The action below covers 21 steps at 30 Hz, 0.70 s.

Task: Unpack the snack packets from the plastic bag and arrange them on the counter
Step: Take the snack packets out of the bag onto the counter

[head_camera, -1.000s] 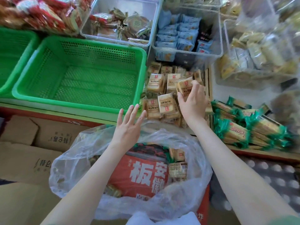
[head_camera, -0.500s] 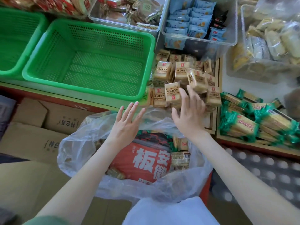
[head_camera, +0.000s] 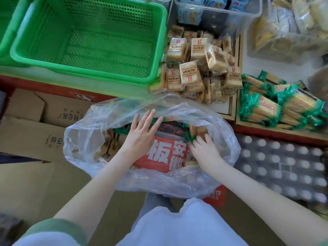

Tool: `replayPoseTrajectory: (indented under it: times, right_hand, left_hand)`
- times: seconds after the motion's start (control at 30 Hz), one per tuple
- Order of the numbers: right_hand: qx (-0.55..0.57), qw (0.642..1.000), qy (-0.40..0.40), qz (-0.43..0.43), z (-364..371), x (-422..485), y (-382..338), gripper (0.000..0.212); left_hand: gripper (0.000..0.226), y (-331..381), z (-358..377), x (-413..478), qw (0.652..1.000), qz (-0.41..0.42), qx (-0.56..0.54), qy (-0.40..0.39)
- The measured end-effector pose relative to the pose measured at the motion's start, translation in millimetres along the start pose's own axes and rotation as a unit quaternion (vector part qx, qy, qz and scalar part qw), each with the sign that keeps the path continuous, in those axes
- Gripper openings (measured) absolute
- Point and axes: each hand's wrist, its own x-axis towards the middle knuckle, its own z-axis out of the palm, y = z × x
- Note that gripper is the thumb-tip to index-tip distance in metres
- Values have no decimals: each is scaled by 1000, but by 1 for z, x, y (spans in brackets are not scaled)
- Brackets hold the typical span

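Observation:
A clear plastic bag (head_camera: 85, 139) sits open in front of me, round a red box (head_camera: 163, 153) with white characters. Tan snack packets (head_camera: 108, 148) lie in the bag beside the box. My left hand (head_camera: 142, 134) is flat with straight fingers at the bag's far rim, over the box. My right hand (head_camera: 204, 150) is down inside the bag at the right; its fingers curl onto a tan, green-edged snack packet (head_camera: 197, 131). A pile of tan packets (head_camera: 195, 68) lies on the counter beyond the bag.
A green basket (head_camera: 88, 41) stands on the counter at the left. Green-wrapped packets (head_camera: 280, 107) lie at the right. Clear bins (head_camera: 218, 16) of snacks line the back. Cardboard boxes (head_camera: 35, 132) sit at the left, a pack of bottles (head_camera: 284, 167) at the right.
My right hand left the packet on the counter pile and came down into the bag. My left hand dropped from above the rim onto the bag's mouth. The view tilted downward.

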Motion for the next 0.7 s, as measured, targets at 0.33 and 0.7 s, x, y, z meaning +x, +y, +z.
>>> replayPoseTrajectory:
  times: [0.33, 0.7]
  right_hand:
    - [12, 999, 19, 31, 3, -14, 17, 71]
    - [110, 985, 132, -33, 4, -19, 29, 62]
  left_hand:
    - [84, 27, -10, 33, 999, 25, 44, 16]
    - [77, 42, -12, 49, 998, 40, 44, 28]
